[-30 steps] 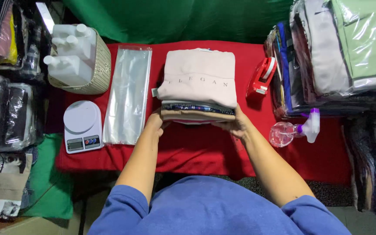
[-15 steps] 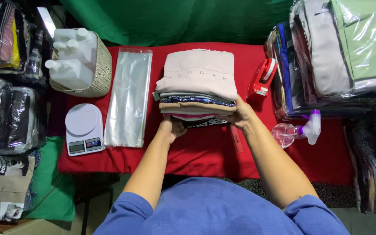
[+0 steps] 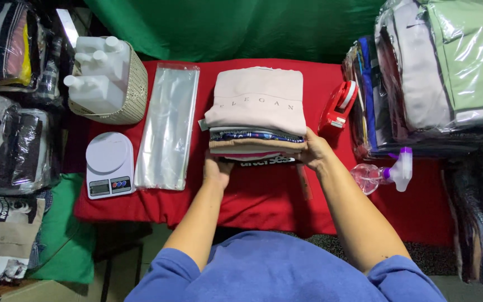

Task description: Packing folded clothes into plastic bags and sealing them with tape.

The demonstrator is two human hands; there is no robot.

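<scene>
Left hand (image 3: 217,169) and right hand (image 3: 314,151) grip the folded clothes stack (image 3: 257,114) (near edge); bare red tablecloth (image 3: 264,196) beneath.

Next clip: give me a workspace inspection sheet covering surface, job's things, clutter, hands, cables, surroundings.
Surface: table under red cloth.
Job's things: stack of folded garments, pale pink one on top.
Clutter: clear plastic bags, white scale, basket of white bottles, red tape dispenser, spray bottle.
Hands: left hand at the stack's front base; right hand on its right corner.
Cables: nothing seen.
Surroundings: green backdrop, bagged clothing piles both sides.
</scene>
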